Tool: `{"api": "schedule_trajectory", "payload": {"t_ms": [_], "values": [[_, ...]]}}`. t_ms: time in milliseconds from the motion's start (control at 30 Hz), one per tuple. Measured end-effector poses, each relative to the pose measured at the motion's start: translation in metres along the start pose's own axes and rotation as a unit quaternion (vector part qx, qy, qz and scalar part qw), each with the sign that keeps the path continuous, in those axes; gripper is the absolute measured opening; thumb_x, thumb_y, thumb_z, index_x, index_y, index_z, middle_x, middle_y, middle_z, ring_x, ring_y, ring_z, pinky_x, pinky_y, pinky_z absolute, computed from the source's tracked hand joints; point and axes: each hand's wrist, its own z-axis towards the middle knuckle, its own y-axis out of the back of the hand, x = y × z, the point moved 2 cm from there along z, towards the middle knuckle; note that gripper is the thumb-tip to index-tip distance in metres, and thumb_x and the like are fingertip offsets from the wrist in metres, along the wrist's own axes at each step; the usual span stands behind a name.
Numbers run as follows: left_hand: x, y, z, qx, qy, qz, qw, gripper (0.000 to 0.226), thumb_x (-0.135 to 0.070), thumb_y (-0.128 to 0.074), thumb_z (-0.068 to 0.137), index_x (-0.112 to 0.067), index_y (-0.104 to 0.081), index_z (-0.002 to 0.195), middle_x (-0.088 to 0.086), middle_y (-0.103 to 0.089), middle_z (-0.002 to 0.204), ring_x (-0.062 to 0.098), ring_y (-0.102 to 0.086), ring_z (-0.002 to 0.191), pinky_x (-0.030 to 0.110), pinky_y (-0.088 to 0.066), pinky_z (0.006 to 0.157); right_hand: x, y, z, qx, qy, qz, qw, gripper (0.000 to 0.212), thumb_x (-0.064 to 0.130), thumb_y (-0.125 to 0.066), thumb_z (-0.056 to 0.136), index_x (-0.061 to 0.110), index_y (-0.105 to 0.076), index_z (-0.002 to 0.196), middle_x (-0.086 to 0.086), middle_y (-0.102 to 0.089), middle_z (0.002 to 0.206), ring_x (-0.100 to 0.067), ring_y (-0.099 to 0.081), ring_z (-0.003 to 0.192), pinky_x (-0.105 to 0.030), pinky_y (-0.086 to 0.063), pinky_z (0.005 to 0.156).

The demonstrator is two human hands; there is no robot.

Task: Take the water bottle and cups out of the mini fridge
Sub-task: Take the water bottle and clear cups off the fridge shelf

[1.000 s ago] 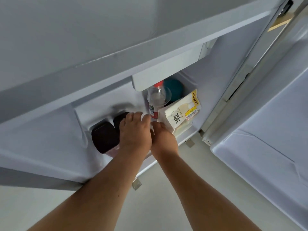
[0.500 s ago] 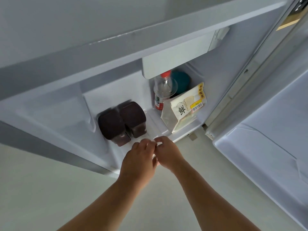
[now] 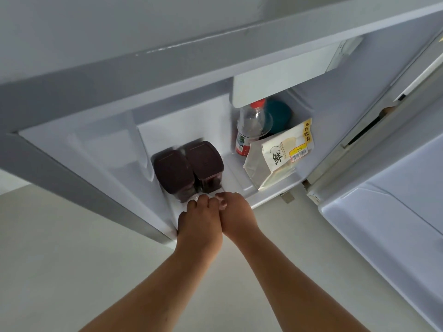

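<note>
Looking into the mini fridge (image 3: 309,111), we see our water bottle (image 3: 249,127) standing far at the back, with its red cap on top. We use the bottle to say where things are. A clear cup (image 3: 262,122) seems to lean right against the bottle, and a dark green round thing (image 3: 279,113) sits just behind it. A white bread bag (image 3: 275,161) stands in front of the bottle, touching or almost touching it. Two dark brown boxes (image 3: 188,168) sit well to the left of the bottle, nearer to us.

Our left hand (image 3: 199,226) and right hand (image 3: 236,216) are pressed together at the front edge of the fridge floor, far from the bottle. The fingers are curled in. Something small and clear may be pinched there, but we cannot tell what it is, or if we hold it at all.

We think the bottle is light and looks almost empty. Its thin plastic will bend if we squeeze hard. It may be cold and a bit slippery. We would hold it around the middle, at the label. The cup looks very thin and easy to crush, so we would pinch it softly near the rim.
</note>
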Motion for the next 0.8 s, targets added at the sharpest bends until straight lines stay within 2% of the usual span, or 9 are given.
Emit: {"api": "schedule_trajectory", "payload": {"t_ms": [100,200,333,433,533,633,700,767,800], "values": [[-0.006,0.023,0.008,-0.031,-0.001,-0.048,0.998,0.039,-0.02,-0.057,0.095,-0.025,-0.054,0.134,0.001,-0.061,0.129,0.023,-0.06,0.115,0.034,-0.053,0.084,0.008,0.022,-0.005,-0.012,0.01,0.018,1.0,0.025,0.015,-0.054,0.097,0.015,-0.073,0.113,-0.005,-0.075,0.109,-0.023,-0.07,0.1,-0.032,-0.054,0.086],[-0.021,0.055,0.026,-0.096,-0.017,-0.161,0.982,0.026,-0.013,-0.057,0.092,-0.021,-0.065,0.115,0.002,-0.066,0.109,0.025,-0.065,0.097,0.035,-0.046,0.071,0.016,0.065,-0.007,-0.185,0.062,0.05,0.979,0.022,0.013,-0.054,0.093,0.016,-0.075,0.099,0.0,-0.075,0.097,-0.017,-0.067,0.085,-0.03,-0.053,0.073],[-0.039,0.093,0.075,-0.162,0.088,-0.412,0.893,0.029,-0.023,-0.063,0.089,-0.026,-0.059,0.118,-0.009,-0.064,0.116,0.012,-0.061,0.1,0.025,-0.045,0.078,0.023,0.127,0.009,-0.344,0.085,0.088,0.931,0.021,0.013,-0.062,0.088,0.017,-0.067,0.109,0.002,-0.069,0.105,-0.001,-0.051,0.082,-0.006,-0.039,0.067],[-0.054,0.114,0.119,-0.15,0.133,-0.505,0.84,0.045,-0.024,-0.065,0.086,-0.025,-0.052,0.129,-0.016,-0.059,0.112,0.003,-0.057,0.087,0.005,-0.037,0.058,0.024,0.159,0.037,-0.329,0.033,0.109,0.938,0.042,0.015,-0.064,0.087,0.022,-0.056,0.127,0.001,-0.063,0.126,-0.006,-0.054,0.092,-0.021,-0.047,0.075],[-0.07,0.119,0.142,-0.089,0.138,-0.531,0.831,0.038,-0.014,-0.057,0.088,-0.027,-0.052,0.123,-0.02,-0.054,0.089,-0.005,-0.051,0.075,0.015,-0.039,0.05,0.029,0.176,0.062,-0.228,0.008,0.115,0.967,0.05,0.005,-0.059,0.089,0.017,-0.05,0.137,-0.002,-0.064,0.126,-0.021,-0.065,0.103,-0.033,-0.055,0.083],[-0.077,0.115,0.143,-0.042,0.09,-0.524,0.846,0.029,-0.014,-0.049,0.094,-0.027,-0.058,0.117,-0.012,-0.064,0.091,0.006,-0.062,0.081,0.02,-0.039,0.057,0.03,0.181,0.076,-0.141,-0.003,0.108,0.984,0.044,0.006,-0.059,0.092,0.014,-0.053,0.135,-0.009,-0.069,0.114,-0.029,-0.071,0.094,-0.041,-0.062,0.081],[-0.074,0.114,0.138,-0.056,0.053,-0.509,0.857,0.035,-0.008,-0.048,0.092,-0.028,-0.059,0.119,-0.014,-0.068,0.107,0.013,-0.063,0.094,0.017,-0.04,0.066,0.03,0.182,0.078,-0.133,0.014,0.112,0.985,0.043,0.009,-0.062,0.092,0.015,-0.055,0.133,-0.007,-0.07,0.108,-0.028,-0.07,0.092,-0.033,-0.061,0.079],[-0.069,0.118,0.13,-0.083,0.055,-0.518,0.849,0.046,-0.008,-0.052,0.088,-0.028,-0.057,0.129,-0.016,-0.064,0.121,0.006,-0.057,0.1,0.008,-0.036,0.069,0.032,0.183,0.074,-0.185,0.057,0.088,0.977,0.036,0.011,-0.065,0.089,0.015,-0.058,0.125,0.003,-0.066,0.097,-0.022,-0.062,0.082,-0.005,-0.045,0.064],[-0.067,0.12,0.127,-0.103,0.061,-0.523,0.844,0.048,-0.01,-0.054,0.087,-0.026,-0.056,0.132,-0.013,-0.064,0.125,0.004,-0.058,0.096,0.002,-0.035,0.066,0.033,0.181,0.07,-0.213,0.077,0.082,0.97,0.034,0.013,-0.066,0.089,0.017,-0.058,0.121,0.007,-0.063,0.094,-0.018,-0.057,0.081,-0.001,-0.038,0.06]]}}
